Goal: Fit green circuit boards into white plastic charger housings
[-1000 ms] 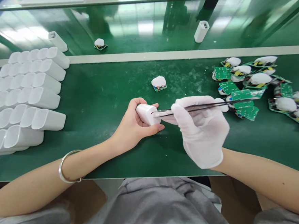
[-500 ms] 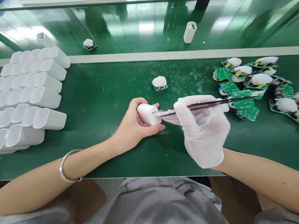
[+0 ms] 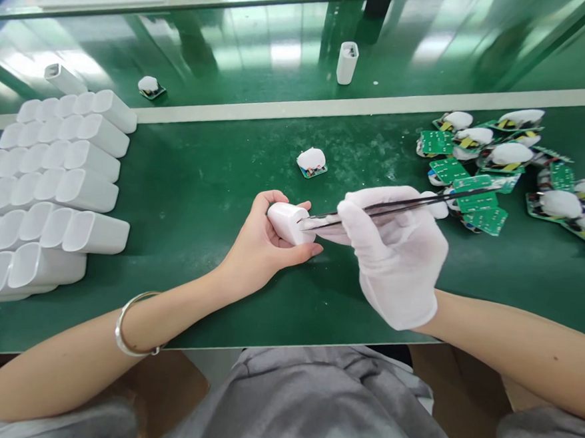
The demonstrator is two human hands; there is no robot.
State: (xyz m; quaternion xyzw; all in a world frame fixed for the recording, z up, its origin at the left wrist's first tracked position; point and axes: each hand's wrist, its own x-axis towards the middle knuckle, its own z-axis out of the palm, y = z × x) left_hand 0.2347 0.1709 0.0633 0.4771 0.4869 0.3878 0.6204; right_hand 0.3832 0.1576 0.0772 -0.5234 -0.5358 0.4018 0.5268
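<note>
A white plastic housing (image 3: 286, 221) lies on its side in my left hand (image 3: 255, 253), fingers and thumb wrapped round it. My right hand (image 3: 397, 260), in a white glove, grips dark tweezers (image 3: 388, 207). The tweezer tips touch the right end of the housing; what is at that end is too small to tell. Just beyond my hands, a small circuit board with a white top (image 3: 312, 161) sits on the green table (image 3: 215, 173).
Rows of white housings (image 3: 94, 190) stand at the left. Several circuit boards (image 3: 476, 165) are heaped at the right. Past the pale strip (image 3: 260, 104) are an upright housing (image 3: 347, 63), a lying housing (image 3: 64, 79) and another board (image 3: 150, 87).
The two housings and the board beyond the pale strip have shifted left. My hands, the held housing and the tweezers have hardly moved.
</note>
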